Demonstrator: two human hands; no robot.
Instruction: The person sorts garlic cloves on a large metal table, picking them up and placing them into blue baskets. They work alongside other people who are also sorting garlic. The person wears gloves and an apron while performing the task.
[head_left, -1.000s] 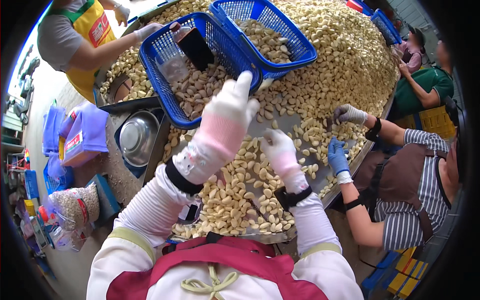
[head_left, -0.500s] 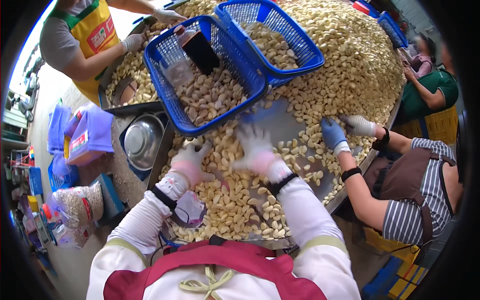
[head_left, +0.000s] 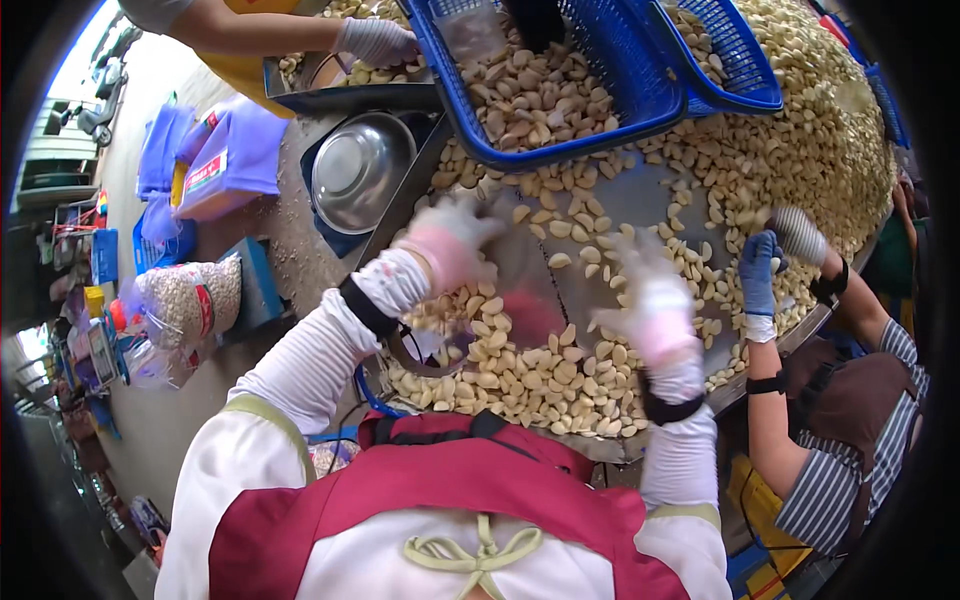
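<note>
A food-processing workshop is occupying this space, the kind where garlic is being sorted in bulk by hand. A great heap of pale garlic cloves [head_left: 825, 125] is covering much of a metal worktable [head_left: 645, 190], and more cloves are filling two blue plastic baskets [head_left: 540, 160]. A co-worker in a brown apron [head_left: 850, 390] is working along the right edge, while another worker's white-gloved hand [head_left: 378, 42] is reaching into cloves at the top. A shiny steel bowl [head_left: 360, 170] is sitting beside the table. On the bare, grey floor [head_left: 190, 420] to the left, a bulging clear sack [head_left: 190, 300] and purple bags [head_left: 240, 150] are standing among stacked goods, and a motor scooter [head_left: 100, 115] is parking beyond them.
</note>
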